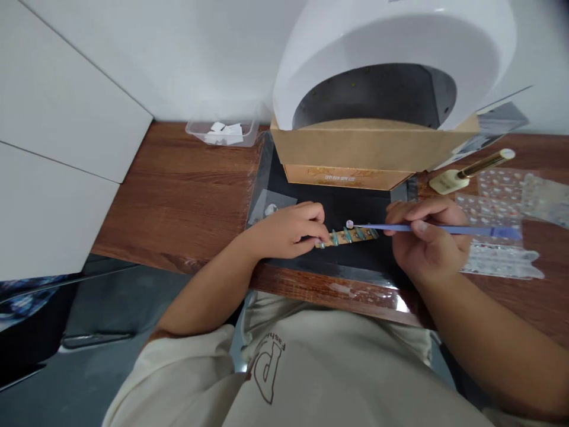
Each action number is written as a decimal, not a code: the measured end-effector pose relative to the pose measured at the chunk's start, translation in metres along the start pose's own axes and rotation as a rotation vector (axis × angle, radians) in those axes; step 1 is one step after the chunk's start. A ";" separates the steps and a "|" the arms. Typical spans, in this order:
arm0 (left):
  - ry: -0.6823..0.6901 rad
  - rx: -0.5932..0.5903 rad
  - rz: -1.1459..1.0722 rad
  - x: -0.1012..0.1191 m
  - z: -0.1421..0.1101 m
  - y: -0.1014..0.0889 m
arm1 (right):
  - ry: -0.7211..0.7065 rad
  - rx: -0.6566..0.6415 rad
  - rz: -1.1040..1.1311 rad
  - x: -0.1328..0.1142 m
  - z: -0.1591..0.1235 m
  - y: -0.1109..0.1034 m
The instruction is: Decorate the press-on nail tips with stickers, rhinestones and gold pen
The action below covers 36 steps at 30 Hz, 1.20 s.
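Gripping purple tool (377,227) in my right hand (424,240); my left hand (296,232) pinches left end of nail strip (347,235); likely light, stiff, fragile on top; best held by edges.

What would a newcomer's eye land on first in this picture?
Probably the large white nail lamp with its dark oval opening, perched on a cardboard box at the back. Next, the slim purple tool in the right hand, a small shiny piece at its tip, above the teal nails lined along a tan strip.
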<state>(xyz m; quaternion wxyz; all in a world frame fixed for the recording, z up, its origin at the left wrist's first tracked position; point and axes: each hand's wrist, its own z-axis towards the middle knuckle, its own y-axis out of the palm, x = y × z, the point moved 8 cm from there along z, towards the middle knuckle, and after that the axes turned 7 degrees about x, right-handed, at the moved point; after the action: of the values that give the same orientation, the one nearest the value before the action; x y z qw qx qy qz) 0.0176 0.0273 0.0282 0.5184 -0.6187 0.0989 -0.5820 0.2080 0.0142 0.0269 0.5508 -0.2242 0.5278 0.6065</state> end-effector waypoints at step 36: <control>-0.008 0.250 -0.021 -0.001 0.000 -0.018 | 0.088 -0.261 -0.312 0.017 -0.015 0.003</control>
<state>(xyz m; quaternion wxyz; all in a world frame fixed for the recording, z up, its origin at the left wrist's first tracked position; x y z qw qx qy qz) 0.0087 0.0364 0.0409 0.5858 -0.5526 0.0168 -0.5927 0.1955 0.0094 0.0083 0.5806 -0.3991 0.4274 0.5666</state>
